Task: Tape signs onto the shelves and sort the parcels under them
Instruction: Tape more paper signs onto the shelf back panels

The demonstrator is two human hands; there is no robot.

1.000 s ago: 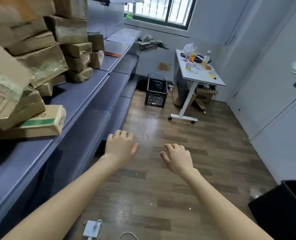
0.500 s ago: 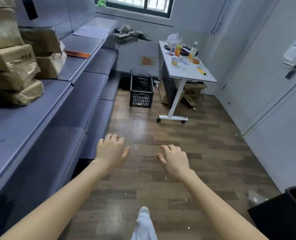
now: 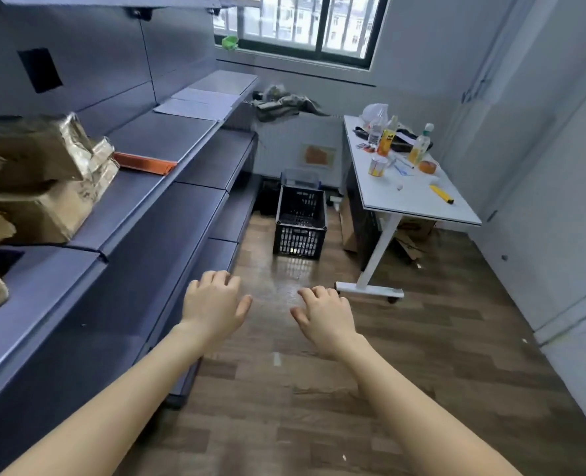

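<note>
Left hand (image 3: pixel 212 304) and right hand (image 3: pixel 326 316) are hovering empty and relaxed mid-frame, likely needing tape (image 3: pixel 427 166) from the counter (image 3: pixel 415 206) at right.

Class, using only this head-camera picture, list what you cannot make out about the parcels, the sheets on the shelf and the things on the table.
Parcels, head view: stack cut off by the left edge; labels too blurred to read.
White sheets, head view: too distant to show any print.
Orange roll on the white table, head view: too small to confirm as tape.
</note>
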